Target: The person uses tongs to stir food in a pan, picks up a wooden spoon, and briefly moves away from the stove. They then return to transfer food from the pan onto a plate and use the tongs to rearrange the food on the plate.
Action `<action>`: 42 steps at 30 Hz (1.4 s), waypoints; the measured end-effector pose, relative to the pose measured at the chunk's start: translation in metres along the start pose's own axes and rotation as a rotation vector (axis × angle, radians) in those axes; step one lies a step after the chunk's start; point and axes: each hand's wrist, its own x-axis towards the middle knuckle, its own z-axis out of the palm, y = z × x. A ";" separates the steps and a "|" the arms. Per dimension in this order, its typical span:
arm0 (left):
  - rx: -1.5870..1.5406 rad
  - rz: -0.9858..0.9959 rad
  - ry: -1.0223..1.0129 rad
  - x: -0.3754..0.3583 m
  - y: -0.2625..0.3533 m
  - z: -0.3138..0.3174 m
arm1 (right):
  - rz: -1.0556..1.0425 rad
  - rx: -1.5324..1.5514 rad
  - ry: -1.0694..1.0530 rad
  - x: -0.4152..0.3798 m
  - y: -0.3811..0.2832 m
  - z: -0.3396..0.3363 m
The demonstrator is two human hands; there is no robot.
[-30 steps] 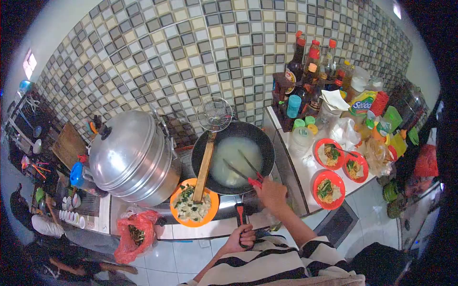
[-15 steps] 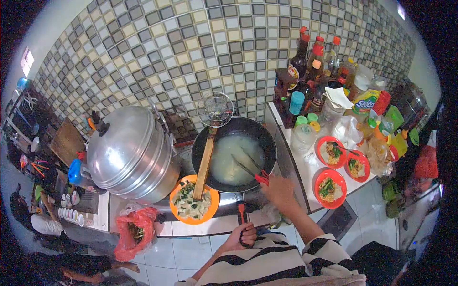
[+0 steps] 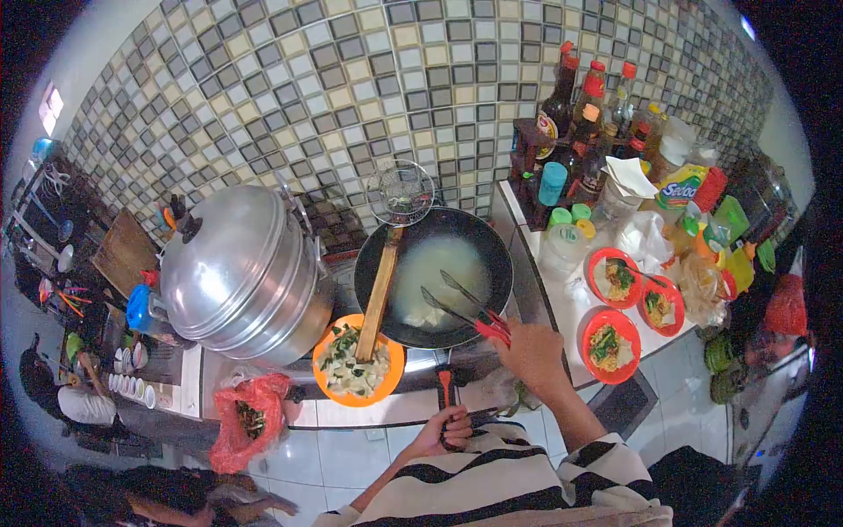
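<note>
My left hand is wrapped round the black-and-red handle of a dark wok. Cloudy liquid fills the wok's middle, with pale pieces showing near its front. In my right hand are tongs with red grips and dark arms; their spread tips are over the liquid. Left of them, a wire skimmer lies across the wok's left side. Its wooden handle ends on an orange plate of pale chunks and dark green bits.
A big metal steamer stands left of the wok. Below it is a red plastic bag. Several bottles and red bowls of noodles occupy the right counter. Another person's arm is at lower left.
My right hand has shifted slightly right with the tongs, and the pale pieces show more clearly. My left hand keeps its grip. The other person's arm at lower left has moved right.
</note>
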 end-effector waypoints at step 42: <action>-0.070 -0.007 -0.030 -0.001 -0.001 -0.001 | -0.123 -0.035 -0.004 0.001 0.000 0.007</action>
